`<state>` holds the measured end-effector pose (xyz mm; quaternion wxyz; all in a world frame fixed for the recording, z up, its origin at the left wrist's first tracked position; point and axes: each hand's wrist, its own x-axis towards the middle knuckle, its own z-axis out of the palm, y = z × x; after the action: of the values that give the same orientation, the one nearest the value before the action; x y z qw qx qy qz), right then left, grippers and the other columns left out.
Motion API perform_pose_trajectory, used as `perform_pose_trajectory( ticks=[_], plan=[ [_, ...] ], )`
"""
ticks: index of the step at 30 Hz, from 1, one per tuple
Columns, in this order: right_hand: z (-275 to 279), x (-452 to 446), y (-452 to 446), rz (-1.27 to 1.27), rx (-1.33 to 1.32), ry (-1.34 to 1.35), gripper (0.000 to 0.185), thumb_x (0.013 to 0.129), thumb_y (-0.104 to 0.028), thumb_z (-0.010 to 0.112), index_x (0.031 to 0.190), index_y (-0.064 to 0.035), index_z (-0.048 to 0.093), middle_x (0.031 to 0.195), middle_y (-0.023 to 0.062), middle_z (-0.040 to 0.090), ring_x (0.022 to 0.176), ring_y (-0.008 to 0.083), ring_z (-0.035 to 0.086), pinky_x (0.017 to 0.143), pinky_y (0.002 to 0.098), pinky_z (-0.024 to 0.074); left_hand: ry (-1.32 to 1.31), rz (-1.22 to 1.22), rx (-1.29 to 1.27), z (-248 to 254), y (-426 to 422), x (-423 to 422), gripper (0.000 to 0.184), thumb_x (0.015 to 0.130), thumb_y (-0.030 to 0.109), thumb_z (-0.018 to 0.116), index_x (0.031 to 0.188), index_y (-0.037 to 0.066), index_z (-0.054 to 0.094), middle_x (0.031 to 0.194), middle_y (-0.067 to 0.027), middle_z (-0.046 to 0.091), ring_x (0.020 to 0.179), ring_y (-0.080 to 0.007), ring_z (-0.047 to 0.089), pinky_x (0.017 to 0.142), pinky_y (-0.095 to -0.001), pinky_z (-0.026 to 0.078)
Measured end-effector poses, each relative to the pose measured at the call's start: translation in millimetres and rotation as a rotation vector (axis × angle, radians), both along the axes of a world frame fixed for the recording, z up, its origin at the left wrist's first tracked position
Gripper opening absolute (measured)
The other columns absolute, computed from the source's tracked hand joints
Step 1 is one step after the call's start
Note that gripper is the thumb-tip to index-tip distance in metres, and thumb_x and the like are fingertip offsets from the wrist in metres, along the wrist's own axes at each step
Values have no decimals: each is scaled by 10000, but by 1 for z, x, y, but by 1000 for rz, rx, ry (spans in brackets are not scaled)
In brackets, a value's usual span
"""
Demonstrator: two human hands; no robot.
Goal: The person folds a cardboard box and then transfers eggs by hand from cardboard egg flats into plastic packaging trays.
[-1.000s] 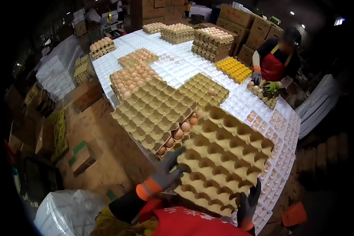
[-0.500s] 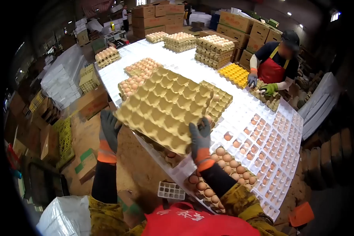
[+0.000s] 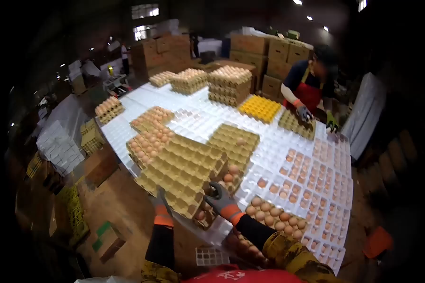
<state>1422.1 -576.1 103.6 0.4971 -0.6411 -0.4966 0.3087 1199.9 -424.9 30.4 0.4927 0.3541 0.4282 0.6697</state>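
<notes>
A brown pulp egg tray [image 3: 182,166], with no eggs in its cups, lies slightly tilted over a stack at the table's near left edge. Eggs peek out beneath its near corner. My left hand [image 3: 161,203], in a grey and orange glove, grips the tray's near left edge, its fingers partly hidden. At the near right corner my right hand [image 3: 218,200], gloved alike, has curved fingers around the edge. Just beyond lies another pulp tray [image 3: 231,141] with a few eggs. A tray full of brown eggs [image 3: 276,218] sits right of my right forearm.
White plastic egg trays [image 3: 311,198], many cups filled, cover the table's right side. Tall stacks of egg trays [image 3: 229,87] and a yellow tray [image 3: 259,108] stand farther back. Across the table a co-worker [image 3: 309,87] handles a pulp tray. Cardboard boxes [image 3: 160,54] are piled behind.
My hands have brought the empty pulp tray down and a little toward the stack of eggs. The view has shifted. The co-worker's green-gloved hand has moved right, off the pulp tray.
</notes>
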Motion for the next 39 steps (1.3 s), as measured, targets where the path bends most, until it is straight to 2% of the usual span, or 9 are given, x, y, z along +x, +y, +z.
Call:
perform_pose_trajectory(
  ticks=[4,10,13,20,27,28,32,35,39],
  plan=[
    [38,8,-119,70,-48,155,506,937,-241,692,1390,-77,536,1085,112,657,919,187,653,812,325,532,-37,-329,-270,17,-9,-33,601,1013,381,582,1477,19,460,1400,-109,557,1296,-243,494,1058,-371,421],
    [22,75,-335,-606,-70,79,379,980,-88,626,1355,-47,591,1090,34,676,926,120,622,839,291,527,765,-22,543,96,-133,-11,455,1047,161,501,1461,-23,448,1467,-154,509,1320,-278,503,1098,-379,404],
    [21,103,-411,-1011,-2,270,278,980,-71,610,1256,-45,639,1003,8,667,816,70,592,725,237,515,831,-682,824,123,-214,48,519,922,88,676,1412,2,527,1399,-157,580,1282,-300,547,1078,-396,415],
    [11,32,-392,-611,-353,-58,327,913,-153,701,1237,-144,662,1053,90,669,868,219,681,766,341,559,968,-1368,1124,63,-281,144,601,769,261,819,1296,68,605,1239,-118,607,1115,-334,577,965,-442,450],
    [-46,16,-378,-318,-694,-790,433,880,-251,658,1302,-168,605,1329,110,549,1177,307,547,976,436,471,1295,-1364,1354,19,-334,165,469,777,244,743,1207,99,623,1188,-92,599,1077,-303,562,922,-440,427],
    [-51,21,-382,-374,-508,-858,443,865,-211,690,1297,-155,610,1233,99,587,1041,263,597,883,381,508,1293,-1345,1340,16,-336,169,405,761,205,743,1140,105,639,1108,-85,613,1036,-296,573,900,-432,426],
    [-55,33,-399,-698,-208,518,485,816,-97,741,1277,-55,596,1074,57,617,898,186,638,787,278,533,911,-1436,1027,21,-325,175,366,742,210,775,1068,106,646,1046,-116,633,980,-320,601,857,-407,462],
    [-43,45,-411,-802,349,1229,419,874,-69,666,1278,-15,571,1126,59,586,1037,198,634,896,329,559,409,-1620,-290,63,-309,167,341,822,127,616,1154,60,578,1112,-102,632,1004,-234,620,849,-309,492],
    [-36,61,-403,-673,-110,657,352,901,-157,686,1220,-30,607,1170,74,593,1129,211,594,946,395,542,338,-1651,-202,51,-284,176,312,829,85,604,1137,37,584,1093,-106,624,965,-215,615,811,-311,512]
  ],
)
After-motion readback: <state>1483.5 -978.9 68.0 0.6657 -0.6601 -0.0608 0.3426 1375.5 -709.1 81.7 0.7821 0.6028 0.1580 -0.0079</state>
